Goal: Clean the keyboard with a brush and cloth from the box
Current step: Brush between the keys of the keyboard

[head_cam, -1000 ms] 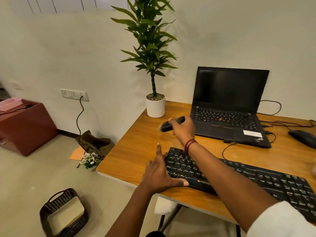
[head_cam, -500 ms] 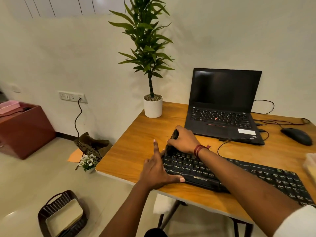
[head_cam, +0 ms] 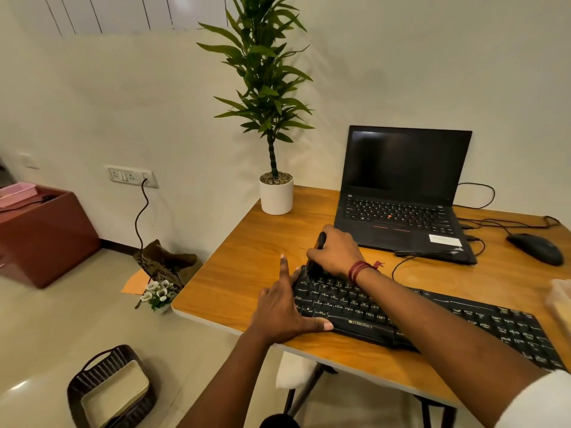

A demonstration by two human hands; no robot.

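Right hand (head_cam: 335, 251) grips a black brush (head_cam: 320, 240) on the black, white-lettered keyboard (head_cam: 463, 316). Left hand (head_cam: 284, 313), fingers straight, presses its left end

Office desk (head_cam: 244, 267) (laptop (head_cam: 398, 196), mouse (head_cam: 536, 249), keyboard (head_cam: 336, 304))

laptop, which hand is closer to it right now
Right. The right hand, gripping the brush at the far left corner of the keyboard, is just short of the laptop. The left hand braces the keyboard's left end, closer to the person.
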